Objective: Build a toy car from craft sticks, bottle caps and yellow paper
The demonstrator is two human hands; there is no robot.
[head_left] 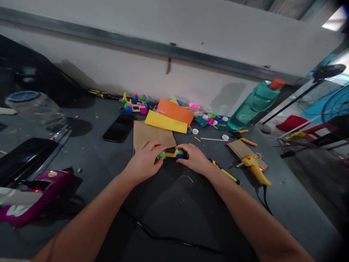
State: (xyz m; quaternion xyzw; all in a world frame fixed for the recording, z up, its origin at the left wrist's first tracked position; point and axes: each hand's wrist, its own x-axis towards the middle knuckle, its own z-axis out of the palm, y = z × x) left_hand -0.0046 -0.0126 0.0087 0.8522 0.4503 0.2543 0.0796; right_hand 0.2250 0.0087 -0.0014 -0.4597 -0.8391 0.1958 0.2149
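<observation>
Head cam, L hand: on my feed the left hand (144, 163) was curled tight on the green end of the cap toy (171, 154).
Head cam, R hand: the right hand (192, 158) was closed on the blue end. Both hands held it, w/ a yellow stick between them.
Where toy was: low on the table (174, 214), between the 2 hands, at the near edge of the brown cardboard (152, 136).
Risk 1: I think a hard squeeze or a twist could pop a cap off the stick. I couldn't tell how the caps were fixed on.
Risk 2: the glue gun (255, 165) lay near the R arm. A bump could knock it, and the tip may be hot.
Risk 3: a yellow-black tool (225, 173) sat just beside the R wrist, so a slide of the arm could push it.
Risk 4: a black cord (163, 236) ran under the arms and an elbow could snag it.
Surface: dark grey, dusty, lots of bits. Phone (120, 128), yellow paper (166, 123) and orange paper (174, 111) lay behind the cardboard; loose caps (215, 120) and a teal bottle (253, 105) were at back R.
Room: pale wall (191, 36) w/ a grey rail, and a fan (335, 105) far R.
</observation>
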